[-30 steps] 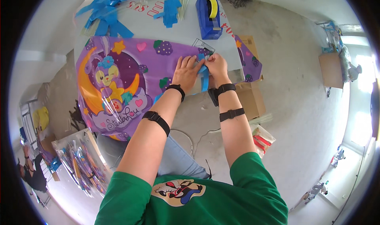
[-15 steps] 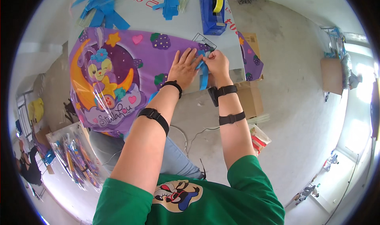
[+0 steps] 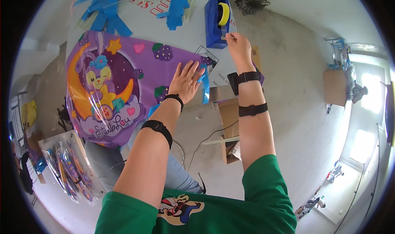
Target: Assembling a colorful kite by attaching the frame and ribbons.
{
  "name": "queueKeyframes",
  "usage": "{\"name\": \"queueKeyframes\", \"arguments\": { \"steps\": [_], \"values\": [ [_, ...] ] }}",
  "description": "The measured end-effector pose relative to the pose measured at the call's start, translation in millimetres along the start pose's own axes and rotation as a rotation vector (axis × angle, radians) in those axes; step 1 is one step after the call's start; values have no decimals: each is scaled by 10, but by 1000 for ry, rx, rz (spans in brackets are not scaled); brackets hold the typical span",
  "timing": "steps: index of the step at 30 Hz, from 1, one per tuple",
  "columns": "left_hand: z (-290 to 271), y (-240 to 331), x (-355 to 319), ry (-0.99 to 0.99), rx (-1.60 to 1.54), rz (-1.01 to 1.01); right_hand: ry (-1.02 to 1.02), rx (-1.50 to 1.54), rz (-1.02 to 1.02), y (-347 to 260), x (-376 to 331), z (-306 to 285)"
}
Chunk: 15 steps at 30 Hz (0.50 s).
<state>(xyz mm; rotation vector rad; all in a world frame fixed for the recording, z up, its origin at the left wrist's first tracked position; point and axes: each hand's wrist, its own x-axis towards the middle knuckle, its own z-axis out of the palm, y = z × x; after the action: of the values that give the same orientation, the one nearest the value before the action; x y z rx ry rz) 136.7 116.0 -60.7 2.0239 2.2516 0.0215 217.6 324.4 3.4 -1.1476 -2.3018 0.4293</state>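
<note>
A purple plastic kite sheet [image 3: 144, 65] printed with a cartoon rabbit on a moon lies on the table. My left hand [image 3: 186, 83] rests open on its right part, fingers spread, pressing it down. Beside those fingertips a blue ribbon strip [image 3: 205, 94] hangs over the table's front edge. My right hand [image 3: 239, 48] is closed in a pinch at the front of the blue tape dispenser [image 3: 213, 26], where the clear tape leaves the yellow-cored roll [image 3: 224, 14]. The tape's end is mostly hidden by my fingertips.
Bundles of blue ribbon strips [image 3: 109, 19] and thin pale rods [image 3: 194, 2] lie along the table's far side. An open cardboard box [image 3: 228, 114] stands below the right edge. Packed colourful goods [image 3: 70, 164] lie lower left. A cable [image 3: 205, 140] crosses the floor.
My right hand has left the blue ribbon and moved away from me and right to the tape dispenser. My left hand stays on the sheet, its fingers flatter. The view has shifted slightly.
</note>
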Motion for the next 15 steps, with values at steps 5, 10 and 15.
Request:
{"name": "queueKeyframes", "arguments": {
  "steps": [5, 10, 15],
  "values": [
    [-55, 30, 24, -33, -3, 9, -264, 475, 510, 162, 174, 70],
    [-22, -8, 5, -15, -32, 2, -202, 967, 828, 27, 156, 34],
    [-30, -8, 11, -17, -57, 0, -135, 1055, 913, -5, 114, -4]
  ]
}}
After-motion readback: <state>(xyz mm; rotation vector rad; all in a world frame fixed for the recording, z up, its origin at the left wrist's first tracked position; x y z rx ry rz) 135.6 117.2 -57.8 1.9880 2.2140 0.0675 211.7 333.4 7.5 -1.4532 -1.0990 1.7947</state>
